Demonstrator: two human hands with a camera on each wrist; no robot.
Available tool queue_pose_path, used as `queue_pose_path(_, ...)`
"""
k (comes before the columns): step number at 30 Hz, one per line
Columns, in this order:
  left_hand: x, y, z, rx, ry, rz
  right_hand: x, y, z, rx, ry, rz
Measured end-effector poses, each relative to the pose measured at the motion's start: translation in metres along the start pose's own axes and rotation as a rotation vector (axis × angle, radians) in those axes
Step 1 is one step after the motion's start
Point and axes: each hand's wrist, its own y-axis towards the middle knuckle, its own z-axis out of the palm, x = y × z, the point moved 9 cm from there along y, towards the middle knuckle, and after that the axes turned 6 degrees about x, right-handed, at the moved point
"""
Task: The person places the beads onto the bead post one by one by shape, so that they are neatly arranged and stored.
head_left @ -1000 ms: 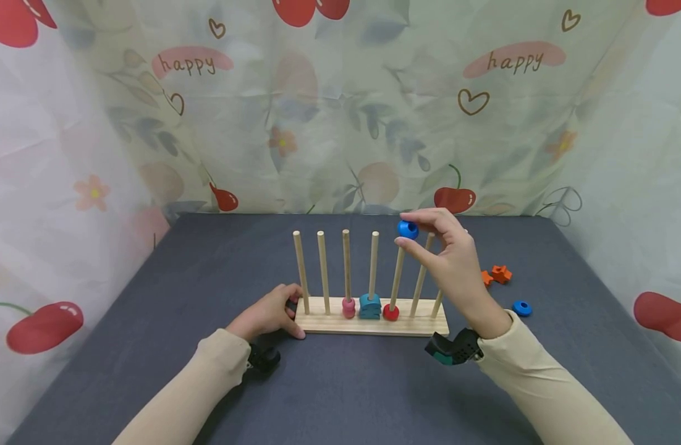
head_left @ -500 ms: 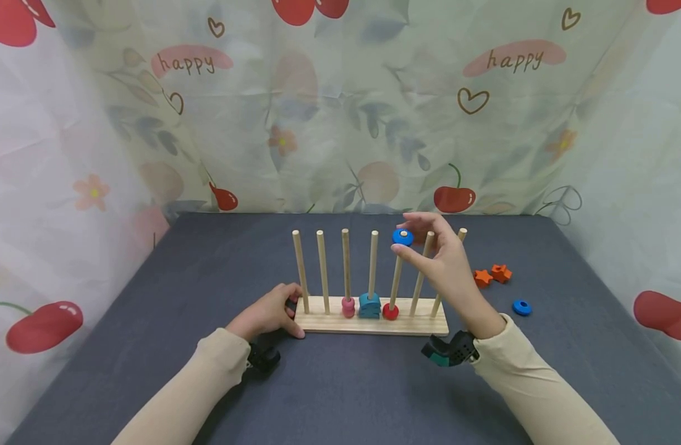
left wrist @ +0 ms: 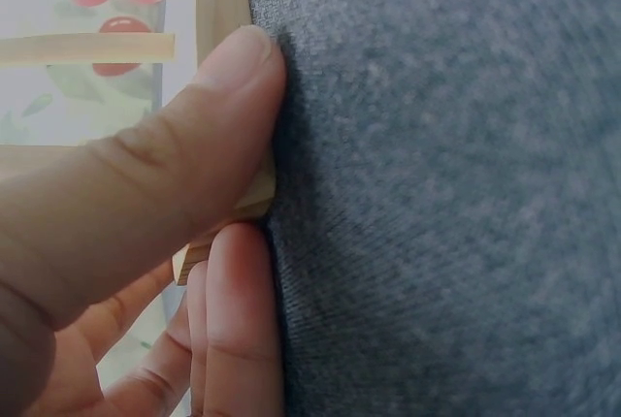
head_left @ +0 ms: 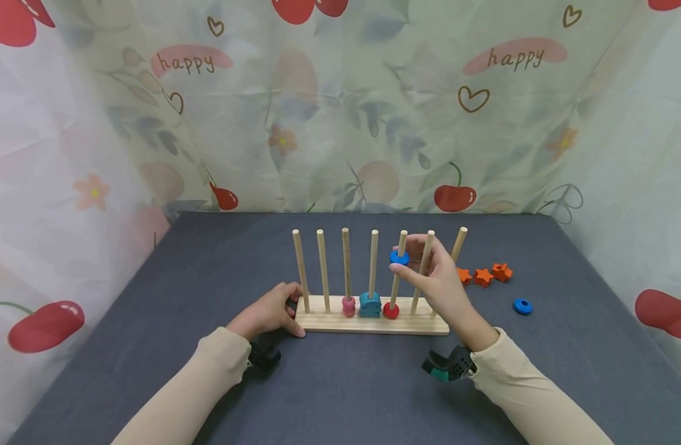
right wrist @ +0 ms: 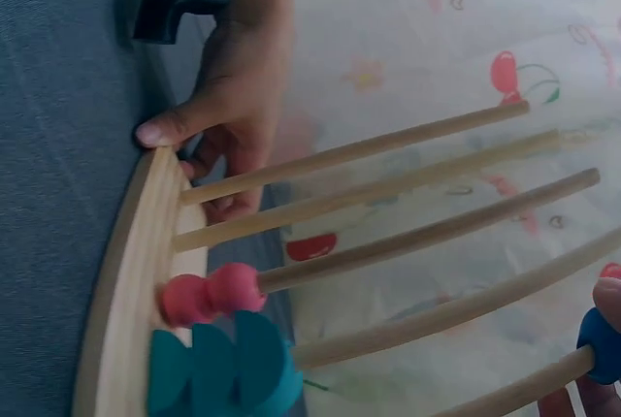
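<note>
A wooden peg board point(head_left: 368, 326) with several upright pegs stands on the dark cloth. My left hand point(head_left: 269, 312) grips its left end; in the left wrist view the thumb point(left wrist: 228, 97) presses along the board's edge, with the fingers bent round the end. Between thumb and fingers, my right hand point(head_left: 443, 287) pinches a round blue bead point(head_left: 398, 258). The bead is threaded on the third peg from the right, a little below the top. A red bead point(head_left: 391, 311) sits at the foot of that same peg. Pink beads point(right wrist: 213, 293) and teal half-round pieces point(right wrist: 228, 367) fill two neighbouring pegs.
To the right of the board lie orange star beads point(head_left: 483, 277) and a loose blue bead point(head_left: 523, 306). The two pegs at the right end stand close to the right hand. A patterned curtain point(head_left: 340, 123) closes off the back and sides.
The right hand has brought the blue bead over the peg and slid it down from the tip, moving slightly left. Another orange star has come into view. The left hand stays put.
</note>
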Motion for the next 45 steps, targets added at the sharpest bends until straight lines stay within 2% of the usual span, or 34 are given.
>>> queue_pose_path(5, 0.000, 0.000, 0.000, -0.001, 0.005, -0.006, -0.017, -0.005, 0.004, 0.025, -0.020, 0.059)
queue_pose_path(19, -0.001, -0.001, 0.000, -0.005, 0.008, -0.007, -0.058, -0.020, 0.015, 0.052, -0.059, 0.134)
queue_pose_path(31, 0.001, -0.001, 0.000, -0.004, 0.000, -0.011, -0.088, -0.031, 0.028, 0.117, 0.000, 0.243)
queue_pose_path(37, 0.001, -0.001, 0.001, -0.005, 0.002, -0.021, -0.097, -0.032, 0.031, 0.143, 0.015, 0.242)
queue_pose_path(45, 0.002, -0.001, 0.000, -0.004, -0.001, -0.025, -0.098, -0.031, 0.033, 0.161, -0.003, 0.249)
